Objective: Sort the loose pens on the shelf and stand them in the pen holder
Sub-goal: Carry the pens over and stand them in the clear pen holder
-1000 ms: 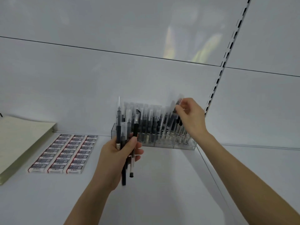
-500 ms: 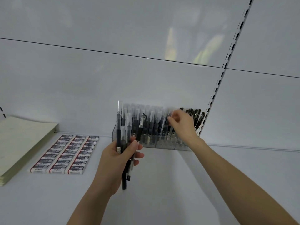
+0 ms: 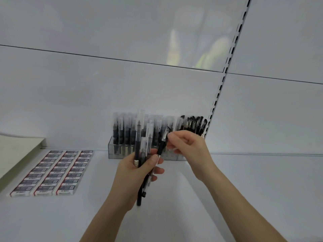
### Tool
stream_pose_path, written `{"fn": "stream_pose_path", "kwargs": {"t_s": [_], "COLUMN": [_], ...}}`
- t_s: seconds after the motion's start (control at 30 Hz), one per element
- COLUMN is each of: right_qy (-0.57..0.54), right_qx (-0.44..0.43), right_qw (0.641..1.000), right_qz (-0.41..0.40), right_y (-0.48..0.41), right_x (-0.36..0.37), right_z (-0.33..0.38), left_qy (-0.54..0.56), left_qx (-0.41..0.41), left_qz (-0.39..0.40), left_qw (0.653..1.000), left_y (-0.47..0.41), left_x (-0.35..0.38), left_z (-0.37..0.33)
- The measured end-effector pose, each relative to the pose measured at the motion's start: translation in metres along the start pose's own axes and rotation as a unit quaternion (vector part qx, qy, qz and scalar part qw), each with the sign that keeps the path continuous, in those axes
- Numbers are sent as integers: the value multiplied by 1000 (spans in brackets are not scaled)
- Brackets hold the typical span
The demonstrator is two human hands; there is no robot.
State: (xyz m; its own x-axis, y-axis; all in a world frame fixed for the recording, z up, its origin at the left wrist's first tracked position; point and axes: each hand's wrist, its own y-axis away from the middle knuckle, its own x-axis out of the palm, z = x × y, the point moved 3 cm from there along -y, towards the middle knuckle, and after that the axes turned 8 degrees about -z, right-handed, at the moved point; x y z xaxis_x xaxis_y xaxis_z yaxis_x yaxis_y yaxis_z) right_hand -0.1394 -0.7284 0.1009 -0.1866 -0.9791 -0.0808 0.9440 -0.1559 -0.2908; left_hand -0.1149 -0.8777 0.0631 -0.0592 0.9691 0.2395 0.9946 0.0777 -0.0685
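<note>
Left hand (image 3: 138, 172) clamps the spare pens (image 3: 138, 140) as a ready bundle; right hand (image 3: 190, 151) pinches one tilted pen (image 3: 161, 148) (next for the pen holder (image 3: 111, 151), I'd say)

Clear plastic pen holder (image 3: 111, 151), clear-capped plastic pens (image 3: 140, 142), glossy white shelf (image 3: 244, 189)

I see one pen holder (image 3: 111, 151), three columns of erasers (image 3: 52, 172) and one notebook (image 3: 15, 151). In my left hand (image 3: 132, 173) I count about four pens (image 3: 136, 145).
</note>
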Motion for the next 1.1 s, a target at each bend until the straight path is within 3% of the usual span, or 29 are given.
{"fn": "stream_pose_path", "kwargs": {"t_s": [0.2,0.33,0.43,0.63,0.87,1.1], "right_qy": [1,-73,8,166,247,252], "right_qx": [-2,-14,-59,-105,-141,-127], "right_qw": [1000,984,969,964,948,949], "right_qz": [-3,-162,-238,-177,-140,-140], "right_y": [-5,-36,-53,-63,-72,-75], "right_x": [-21,-66,-86,-62,-50,-50], "right_z": [12,25,21,0,-2,-3], "left_qy": [-28,-6,14,-5,-28,1], "left_qx": [28,2,-22,-22,-20,-14], "left_qz": [13,-10,-30,-41,-25,-14], "left_qw": [999,1000,999,999,999,1000], "left_y": [-2,-5,-6,-5,-6,-3], "left_x": [16,6,-3,-9,-15,-10], "left_z": [-1,3,7,8,12,10]}}
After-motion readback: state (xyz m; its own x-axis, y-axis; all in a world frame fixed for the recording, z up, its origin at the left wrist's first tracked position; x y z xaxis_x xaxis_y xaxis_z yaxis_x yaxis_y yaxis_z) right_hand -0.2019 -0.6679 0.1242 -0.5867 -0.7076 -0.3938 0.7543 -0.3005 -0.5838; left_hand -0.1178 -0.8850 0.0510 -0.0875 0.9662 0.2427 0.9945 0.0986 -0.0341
